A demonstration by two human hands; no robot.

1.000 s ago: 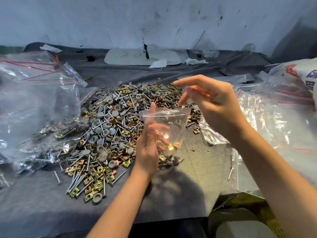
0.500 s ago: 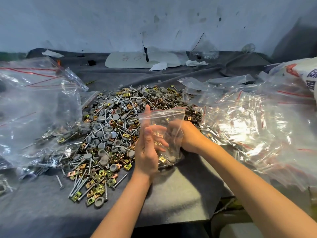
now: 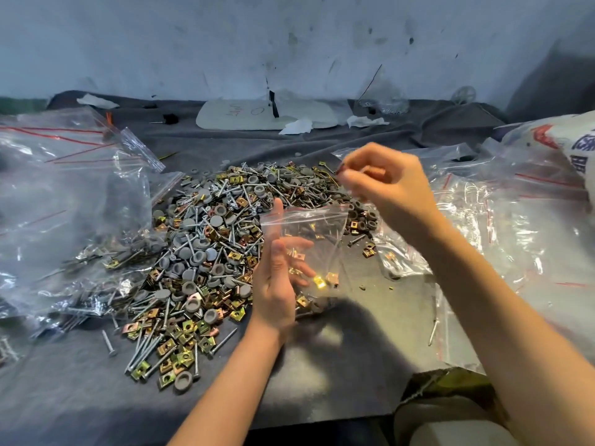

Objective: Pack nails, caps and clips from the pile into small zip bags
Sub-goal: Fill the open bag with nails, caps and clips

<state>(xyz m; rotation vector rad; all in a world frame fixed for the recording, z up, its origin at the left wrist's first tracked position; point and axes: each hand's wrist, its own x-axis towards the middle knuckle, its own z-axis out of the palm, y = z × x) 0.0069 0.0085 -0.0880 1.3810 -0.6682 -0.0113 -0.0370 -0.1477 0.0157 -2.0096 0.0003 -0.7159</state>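
Right hand (image 3: 391, 188) has risen above the bag (image 3: 322, 233), pinching blurred bits (image 3: 342, 170); left hand (image 3: 273, 294) grips the bag's side. The film looks limp and slippery: best held near the mouth.

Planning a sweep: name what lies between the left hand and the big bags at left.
Head view: the pile fills the stretch from the left hand to the big bags.

Right hand (image 3: 389, 188) now above bag (image 3: 318, 226)
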